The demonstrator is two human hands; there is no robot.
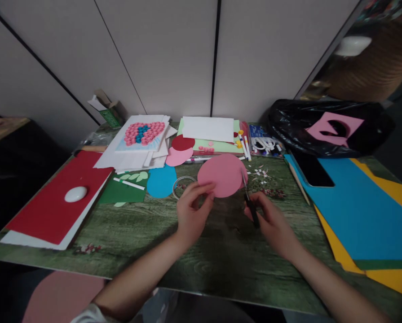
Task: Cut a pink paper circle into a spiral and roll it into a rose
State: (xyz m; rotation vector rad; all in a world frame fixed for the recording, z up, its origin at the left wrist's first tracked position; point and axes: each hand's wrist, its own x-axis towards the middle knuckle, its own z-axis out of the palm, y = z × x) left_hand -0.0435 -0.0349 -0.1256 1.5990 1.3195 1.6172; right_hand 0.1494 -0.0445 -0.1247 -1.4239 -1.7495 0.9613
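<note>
A pink paper circle (221, 175) is held above the table, its lower left edge pinched between the thumb and fingers of my left hand (193, 213). My right hand (270, 220) grips black-handled scissors (251, 207), whose blades point up at the circle's right edge. Small white paper scraps (261, 174) lie just beyond the scissors. To the left of the circle, a clear ring (183, 186) rests beside a blue paper circle (161, 181). Red (183, 143) and lighter pink (179, 156) paper circles overlap behind it.
On the left are red sheets (52, 211) with a white oval object (76, 194) on top. Papers bearing a pink-and-blue heart (143, 133) lie at the back. A phone (313, 169) sits on blue sheets (362, 215) at right, before a black bag (284, 130) with a cut pink sheet (335, 127).
</note>
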